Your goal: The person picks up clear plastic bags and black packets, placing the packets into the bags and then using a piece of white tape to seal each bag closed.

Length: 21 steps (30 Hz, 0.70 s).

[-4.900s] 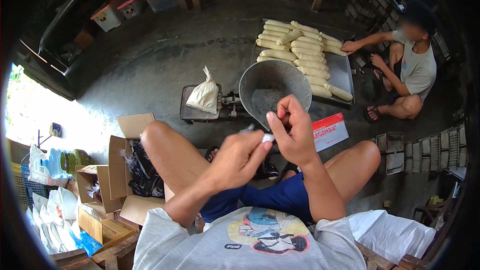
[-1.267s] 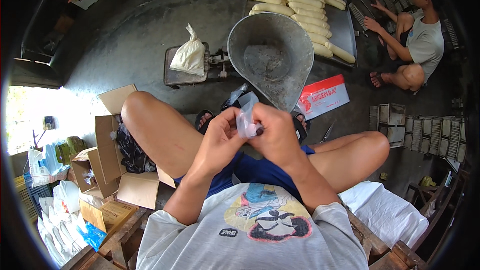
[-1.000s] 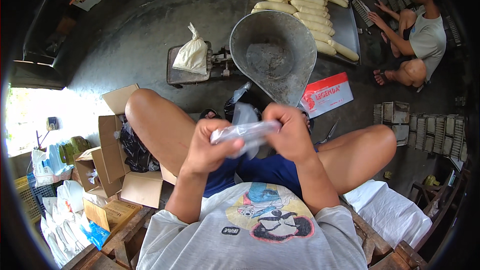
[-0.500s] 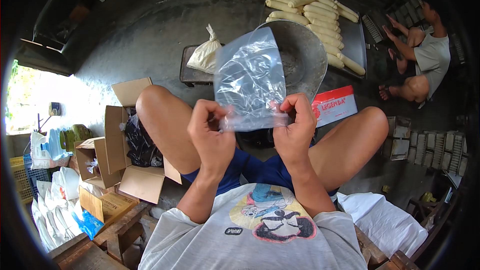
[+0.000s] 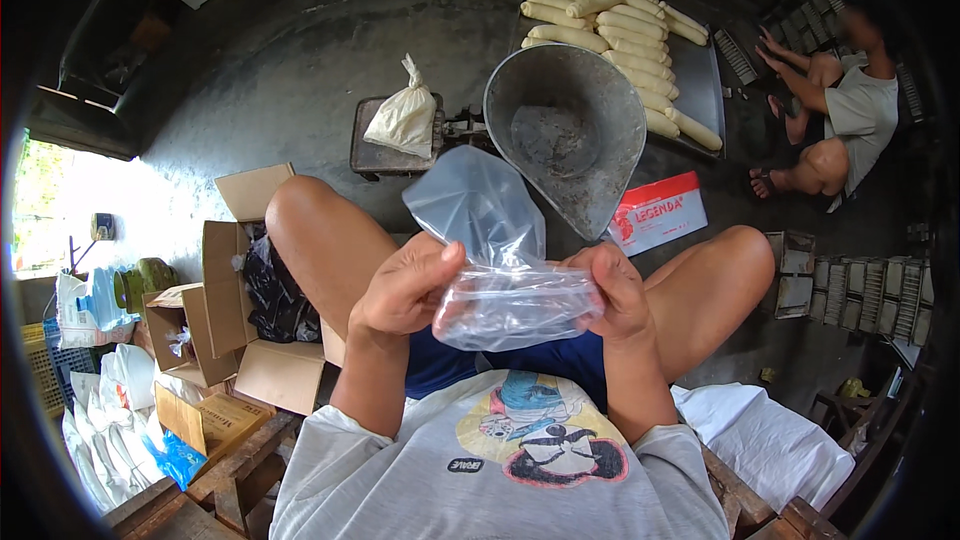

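Note:
Between my knees, my left hand (image 5: 405, 295) and my right hand (image 5: 615, 295) grip a clear plastic bag (image 5: 475, 210) at either side of its folded, crumpled lower band, with fingers partly showing through the plastic. The bag's upper part fans out toward the scale. Just beyond it a worn metal scoop (image 5: 560, 120) sits by a platform scale (image 5: 365, 130), which carries a tied white sack (image 5: 400, 125). A red and white box (image 5: 665, 205) lies right of the scoop.
A metal tray (image 5: 705, 85) holds several pale dough logs (image 5: 645, 50). A co-worker (image 5: 860, 120) crouches at right near metal moulds (image 5: 850, 295). Open cardboard boxes (image 5: 225, 295) and white bags (image 5: 100, 440) stand at my left; a white sack (image 5: 760, 440) lies beside my right hip.
The crumpled plastic from earlier is spread into a bag with a folded band. Since half a second ago my hands have moved lower, and the bag's upper part tilts over to the left.

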Each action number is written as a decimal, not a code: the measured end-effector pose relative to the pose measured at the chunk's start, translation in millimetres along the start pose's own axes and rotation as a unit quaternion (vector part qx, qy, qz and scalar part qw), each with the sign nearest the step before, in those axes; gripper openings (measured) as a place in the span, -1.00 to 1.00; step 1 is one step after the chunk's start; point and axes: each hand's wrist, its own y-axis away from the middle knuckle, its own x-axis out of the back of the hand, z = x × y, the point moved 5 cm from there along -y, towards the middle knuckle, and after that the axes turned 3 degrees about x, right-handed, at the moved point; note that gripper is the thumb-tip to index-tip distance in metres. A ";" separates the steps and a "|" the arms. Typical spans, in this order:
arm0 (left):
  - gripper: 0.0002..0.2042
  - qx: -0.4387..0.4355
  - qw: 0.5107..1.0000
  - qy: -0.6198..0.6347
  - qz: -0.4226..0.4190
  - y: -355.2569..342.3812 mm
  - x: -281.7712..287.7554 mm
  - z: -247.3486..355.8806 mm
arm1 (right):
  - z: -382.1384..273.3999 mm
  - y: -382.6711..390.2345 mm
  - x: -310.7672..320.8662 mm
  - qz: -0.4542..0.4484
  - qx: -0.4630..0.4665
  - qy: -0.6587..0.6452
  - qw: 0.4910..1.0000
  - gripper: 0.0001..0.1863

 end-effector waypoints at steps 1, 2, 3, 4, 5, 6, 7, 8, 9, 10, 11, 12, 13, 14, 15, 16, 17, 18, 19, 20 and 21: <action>-0.58 0.000 1.000 -0.002 -0.002 -1.2 -1.4 -0.3 | -4.5 0.8 2.3 -0.017 0.051 0.024 0.998 -0.57; -0.64 -0.033 0.999 -0.002 0.014 -1.5 -1.5 1.1 | -10.1 1.3 2.2 -0.035 0.102 0.047 0.993 -0.53; -0.66 -0.052 0.998 -0.004 0.025 -1.7 -1.9 0.9 | -22.3 -7.3 -20.3 -0.001 0.129 0.137 0.982 -0.55; -0.67 -0.069 0.997 -0.004 0.031 -4.5 -3.8 0.8 | -26.6 -12.2 -37.1 -0.002 0.132 0.139 0.982 -0.55; -0.72 -0.096 0.993 -0.038 0.062 -8.6 -9.1 0.9 | -32.4 -13.3 -43.4 0.092 0.171 0.247 0.949 -0.61; -0.69 -0.120 0.986 -0.070 0.092 -11.4 -15.1 3.4 | -36.4 -11.3 -45.6 0.187 0.206 0.350 0.894 -0.62; -0.68 -0.080 0.982 -0.132 0.105 -15.6 -23.6 8.0 | -35.5 -12.6 -41.5 0.241 0.244 0.370 0.864 -0.67; -0.68 -0.079 0.983 -0.131 0.104 -19.5 -25.1 3.1 | -32.2 -14.8 -32.5 0.243 0.244 0.369 0.863 -0.67; -0.72 -0.090 0.939 -0.255 0.215 -21.0 -17.8 0.3 | -34.9 -13.7 -26.3 0.276 0.292 0.485 0.776 -0.66; -0.76 -0.101 0.866 -0.372 0.319 -19.9 -9.2 -0.3 | -35.3 -12.1 -24.0 0.303 0.335 0.588 0.671 -0.64; -0.73 -0.244 0.811 -0.430 0.313 -23.9 0.2 1.1 | -34.2 -8.8 -21.7 0.302 0.353 0.646 0.605 -0.63; -0.73 -0.301 0.764 -0.435 0.370 -24.6 -1.1 8.1 | -32.6 -8.5 -22.5 0.301 0.355 0.644 0.608 -0.63; -0.73 -0.317 0.753 -0.411 0.404 -23.6 0.8 9.3 | -30.4 -8.7 -24.0 0.303 0.345 0.663 0.592 -0.63; -0.72 -0.332 0.742 -0.386 0.436 -21.6 2.8 9.5 | -28.7 -10.0 -25.0 0.306 0.334 0.681 0.575 -0.63; -0.70 -0.290 0.763 -0.384 0.432 -24.3 3.3 0.7 | -27.9 -11.9 -23.7 0.316 0.335 0.680 0.571 -0.67; -0.68 -0.247 0.782 -0.382 0.426 -26.0 4.5 -7.8 | -31.6 -13.4 -20.6 0.319 0.334 0.680 0.570 -0.67; -0.71 -0.216 0.768 -0.411 0.441 -26.7 8.3 -8.7 | -38.3 -13.3 -12.3 0.358 0.307 0.678 0.564 -0.70; -0.71 -0.216 0.766 -0.411 0.444 -23.8 15.0 -9.8 | -44.4 -13.6 -7.4 0.392 0.279 0.675 0.559 -0.73; -0.73 -0.230 0.761 -0.420 0.438 -24.3 24.8 -10.7 | -48.5 -15.6 -6.8 0.386 0.289 0.678 0.555 -0.78; -0.75 -0.244 0.755 -0.428 0.432 -25.3 30.3 -11.4 | -51.2 -17.9 -8.5 0.386 0.293 0.678 0.553 -0.78; -0.83 -0.237 0.753 -0.443 0.426 -24.3 26.8 -13.6 | -48.0 -20.4 -10.7 0.359 0.306 0.667 0.577 -0.79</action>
